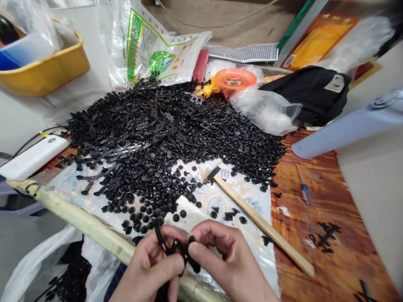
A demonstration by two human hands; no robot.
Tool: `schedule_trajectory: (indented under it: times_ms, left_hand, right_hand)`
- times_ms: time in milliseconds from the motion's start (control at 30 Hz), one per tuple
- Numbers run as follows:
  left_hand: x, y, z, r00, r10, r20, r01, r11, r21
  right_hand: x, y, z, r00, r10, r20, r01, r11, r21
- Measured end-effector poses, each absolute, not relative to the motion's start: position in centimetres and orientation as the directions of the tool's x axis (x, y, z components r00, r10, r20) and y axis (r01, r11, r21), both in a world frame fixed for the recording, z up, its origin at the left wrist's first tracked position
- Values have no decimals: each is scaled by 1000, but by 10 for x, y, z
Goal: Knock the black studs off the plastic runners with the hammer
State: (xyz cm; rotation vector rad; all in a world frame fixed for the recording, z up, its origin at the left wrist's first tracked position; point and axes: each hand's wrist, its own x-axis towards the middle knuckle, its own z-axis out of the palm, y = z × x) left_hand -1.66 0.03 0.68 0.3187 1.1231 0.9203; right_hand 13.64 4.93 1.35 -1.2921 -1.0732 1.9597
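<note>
Near the front edge of the table, my left hand [154, 264] is closed around a black plastic strip [171, 249] with jointed, zigzag arms. My right hand [220, 245] meets it from the right, thumb and forefinger pinching a small black round-headed plug [191, 240] against the strip. Whether the plug sits in the strip, I cannot tell, since my fingers cover the joint. Just beyond my hands lie loose black plugs [162, 207], which merge into a large heap of black plastic parts [176, 121]. A small hammer [255, 214] with a wooden handle rests to the right of the plugs.
A blue-handled screwdriver [304, 193] and joined black pieces [327, 237] lie on the wooden tabletop [349, 201]. Behind the heap are a printed sack [160, 46], an orange dish [236, 79] and a black bag [308, 94]. A bamboo pole [82, 220] crosses the front edge.
</note>
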Motion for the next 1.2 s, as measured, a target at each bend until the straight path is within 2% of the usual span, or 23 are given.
schedule_trajectory:
  times_ms: [133, 200, 233, 300, 367, 400, 467, 533, 633, 733, 800, 833, 900, 967, 1200]
  left_hand:
    - [-17, 1, 10, 75, 728, -682, -385, 652, 653]
    - [-19, -1, 9, 54, 721, -690, -404, 648, 646]
    - [-21, -1, 9, 54, 717, -695, -421, 647, 636]
    - [-23, 0, 8, 57, 705, -707, -450, 651, 612]
    - [-24, 3, 8, 41, 697, -716, -460, 649, 605]
    - [-24, 4, 8, 23, 692, -721, -462, 647, 606]
    - [-24, 7, 8, -13, 683, -730, -471, 640, 607]
    - [-23, 8, 8, -36, 676, -736, -490, 630, 602]
    - [-21, 8, 7, -46, 669, -742, -513, 621, 592]
    - [-19, 10, 8, -38, 641, -767, -507, 649, 568]
    - [-17, 12, 10, -36, 621, -783, -511, 662, 548]
    - [-17, 13, 10, -34, 617, -786, -518, 662, 541]
    - [-15, 14, 11, -30, 621, -784, -531, 654, 539]
    - [-14, 15, 9, -30, 631, -775, -526, 649, 549]
    - [-1, 19, 3, -84, 656, -750, -472, 637, 609]
  right_hand:
    - [140, 51, 11, -469, 727, -501, -5, -569, -822]
    - [144, 57, 7, -512, 729, -454, 44, -505, -862]
    - [145, 62, 6, -501, 769, -396, 104, -401, -910]
    - [146, 72, 1, -462, 867, -184, 279, -55, -959]
    - [143, 80, -3, -499, 866, 40, 446, 296, -845]
    - [140, 82, -4, -546, 832, 99, 498, 417, -760]
    - [134, 83, -8, -621, 776, 110, 556, 535, -636]
    - [131, 77, -10, -618, 780, 95, 597, 545, -588]
    - [134, 67, -12, -557, 828, 60, 651, 480, -588]
    - [148, 67, -11, -523, 852, 8, 626, 390, -676]
    - [163, 75, -10, -463, 885, 54, 611, 363, -703]
    - [171, 81, -10, -411, 907, 93, 652, 364, -665]
    - [187, 93, -13, -300, 940, 162, 789, 340, -511]
    - [198, 104, -19, -239, 957, 167, 870, 287, -402]
    - [206, 114, -38, -182, 975, 129, 858, 222, -463]
